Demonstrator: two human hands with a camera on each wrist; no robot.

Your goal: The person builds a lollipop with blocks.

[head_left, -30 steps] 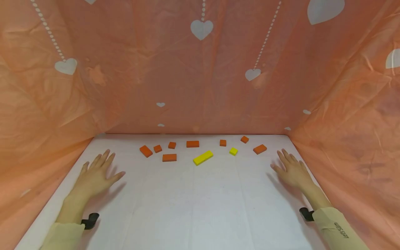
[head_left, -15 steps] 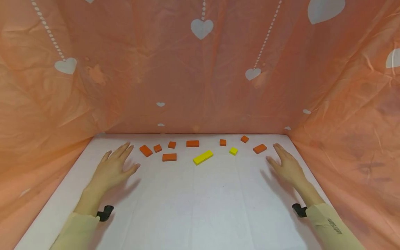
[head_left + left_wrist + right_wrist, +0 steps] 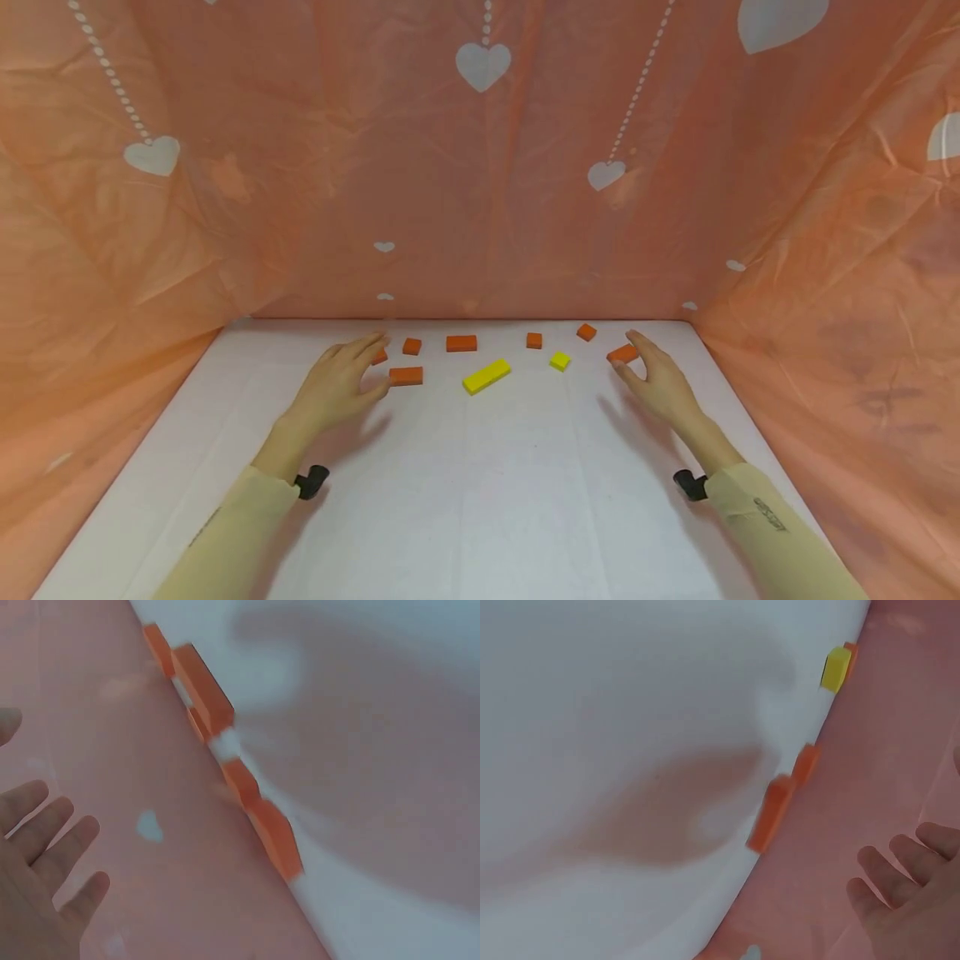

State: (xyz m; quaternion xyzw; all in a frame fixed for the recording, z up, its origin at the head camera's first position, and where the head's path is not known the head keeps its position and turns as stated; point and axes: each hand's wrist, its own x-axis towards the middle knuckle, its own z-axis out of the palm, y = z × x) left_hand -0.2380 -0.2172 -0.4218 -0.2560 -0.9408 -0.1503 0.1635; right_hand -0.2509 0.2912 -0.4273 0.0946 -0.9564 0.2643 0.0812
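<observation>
My left hand [image 3: 337, 385] hovers over the left group of orange blocks, fingers spread and holding nothing. It hides the leftmost orange block and overlaps a small orange block [image 3: 380, 357] in the head view. Right by its thumb lies an oblong orange block [image 3: 407, 376]. My right hand [image 3: 660, 385] hangs above the right end of the row, fingers apart and nothing in them, partly covering an oblong orange block [image 3: 622, 354]. In the left wrist view the fingers [image 3: 66, 859] are loosely extended, and in the right wrist view the fingers [image 3: 900, 874] look the same.
Between the hands lie a long yellow block [image 3: 487, 377], a small yellow block [image 3: 560, 361], an oblong orange block [image 3: 461, 343] and several small orange ones. They rest on a white tabletop [image 3: 495, 500]. A pink-orange cloth [image 3: 480, 208] with hearts walls the back and sides.
My left hand has moved right and forward from the table's left side to over the orange blocks. The right hand has shifted left over the right-hand orange block. The visible blocks stay put.
</observation>
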